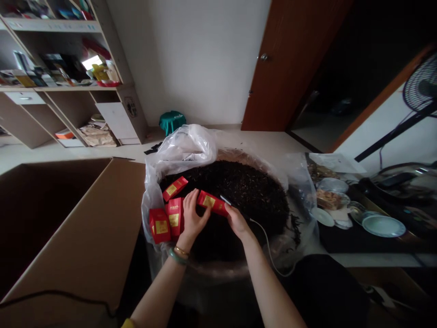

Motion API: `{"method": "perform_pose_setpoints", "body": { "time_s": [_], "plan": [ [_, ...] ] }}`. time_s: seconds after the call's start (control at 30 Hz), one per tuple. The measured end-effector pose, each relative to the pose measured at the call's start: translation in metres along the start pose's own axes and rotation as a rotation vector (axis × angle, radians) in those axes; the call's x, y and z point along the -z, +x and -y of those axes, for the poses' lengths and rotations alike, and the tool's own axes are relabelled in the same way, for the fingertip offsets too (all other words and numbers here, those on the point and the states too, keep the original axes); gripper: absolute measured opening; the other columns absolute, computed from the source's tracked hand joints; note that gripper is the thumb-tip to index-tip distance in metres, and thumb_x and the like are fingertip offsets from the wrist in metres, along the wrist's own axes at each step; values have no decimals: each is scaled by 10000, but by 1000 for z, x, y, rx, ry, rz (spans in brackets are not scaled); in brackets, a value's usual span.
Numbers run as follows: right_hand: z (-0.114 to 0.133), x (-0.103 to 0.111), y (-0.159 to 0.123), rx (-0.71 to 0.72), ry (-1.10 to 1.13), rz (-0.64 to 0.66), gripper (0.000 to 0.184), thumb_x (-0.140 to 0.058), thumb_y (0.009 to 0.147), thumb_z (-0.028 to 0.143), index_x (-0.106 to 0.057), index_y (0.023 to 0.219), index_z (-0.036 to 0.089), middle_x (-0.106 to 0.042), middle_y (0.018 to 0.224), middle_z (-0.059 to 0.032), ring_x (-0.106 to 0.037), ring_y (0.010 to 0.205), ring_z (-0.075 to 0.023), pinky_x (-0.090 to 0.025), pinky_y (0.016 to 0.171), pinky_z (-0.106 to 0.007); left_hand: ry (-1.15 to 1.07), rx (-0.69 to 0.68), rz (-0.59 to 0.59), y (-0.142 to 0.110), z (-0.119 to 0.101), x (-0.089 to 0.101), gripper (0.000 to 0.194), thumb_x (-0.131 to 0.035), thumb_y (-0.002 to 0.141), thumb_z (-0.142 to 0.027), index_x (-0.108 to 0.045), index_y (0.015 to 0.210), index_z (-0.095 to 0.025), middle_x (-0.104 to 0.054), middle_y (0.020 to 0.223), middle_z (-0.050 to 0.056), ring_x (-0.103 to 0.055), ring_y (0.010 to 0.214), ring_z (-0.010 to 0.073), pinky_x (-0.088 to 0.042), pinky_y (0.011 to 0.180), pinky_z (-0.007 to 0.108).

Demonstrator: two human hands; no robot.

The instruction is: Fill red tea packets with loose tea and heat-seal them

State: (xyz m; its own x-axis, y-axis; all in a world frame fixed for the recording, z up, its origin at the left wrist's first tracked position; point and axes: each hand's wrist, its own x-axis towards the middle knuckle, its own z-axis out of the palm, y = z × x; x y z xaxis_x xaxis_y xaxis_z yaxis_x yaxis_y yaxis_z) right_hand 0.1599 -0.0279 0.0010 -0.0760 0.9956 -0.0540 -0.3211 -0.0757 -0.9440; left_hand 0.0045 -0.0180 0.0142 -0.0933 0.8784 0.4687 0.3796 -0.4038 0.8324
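Observation:
A red packet with a yellow label lies level between my two hands, above a heap of dark, loose, dried leaf-like material. My left hand grips its left end, thumb along the lower edge. At the other end, my right hand is closed with its fingertips on the packet. A slim whitish piece shows just behind that end, and a white cord trails from near my right hand; their connection is hidden. More red packets rest on the heap left of my left hand.
Clear plastic sheeting lines the heap's round container. A big open cardboard box stands at left. To the right, dishes and tubs sit on a dark surface. Behind are a teal-covered stool, shelves and a door.

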Motion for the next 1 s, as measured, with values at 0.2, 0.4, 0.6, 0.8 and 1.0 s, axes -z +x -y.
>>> {"method": "perform_pose_setpoints", "body": {
  "time_s": [0.2, 0.4, 0.6, 0.8, 1.0],
  "plan": [
    [-2, 3, 0, 0, -115, -19, 610, -542, 723, 714, -723, 904, 161, -737, 894, -78, -660, 876, -249, -433, 942, -436, 450, -276, 470, -9, -3, -9, 701, -622, 671, -86, -475, 1336, -252, -512, 1370, 98, -309, 1323, 372, -266, 1008, 535],
    [3, -1, -4, 36, -364, 29, 659, -431, 784, 726, -724, 904, 148, -727, 816, -72, -640, 895, -256, -419, 941, -446, 564, -263, 501, -8, 6, -9, 572, -645, 701, -133, -536, 1257, -210, -609, 1229, 90, -499, 1078, 304, -413, 882, 456],
    [18, -6, -9, 66, -613, 145, 693, -307, 838, 721, -716, 928, 168, -723, 877, -61, -595, 1027, -277, -127, 1110, -517, 450, -291, 437, -7, 12, -11, 532, -684, 650, -108, -578, 1166, -181, -653, 1122, 67, -520, 1013, 258, -470, 902, 404],
    [32, -12, -15, 113, -701, 176, 638, -301, 873, 667, -713, 854, 181, -718, 854, -50, -608, 1008, -272, -155, 1105, -523, 358, -227, 352, -7, 14, -11, 499, -688, 616, -59, -606, 1087, -199, -672, 1080, 47, -540, 986, 238, -498, 884, 386],
    [31, 16, -16, 163, -517, -174, 542, -320, 905, 556, -686, 939, 158, -709, 961, -106, -644, 955, -238, -463, 917, -403, 304, -83, 176, -3, 20, -7, 467, -728, 628, -112, -612, 1073, -195, -682, 1022, 46, -573, 941, 225, -511, 847, 378]
  ]
}}
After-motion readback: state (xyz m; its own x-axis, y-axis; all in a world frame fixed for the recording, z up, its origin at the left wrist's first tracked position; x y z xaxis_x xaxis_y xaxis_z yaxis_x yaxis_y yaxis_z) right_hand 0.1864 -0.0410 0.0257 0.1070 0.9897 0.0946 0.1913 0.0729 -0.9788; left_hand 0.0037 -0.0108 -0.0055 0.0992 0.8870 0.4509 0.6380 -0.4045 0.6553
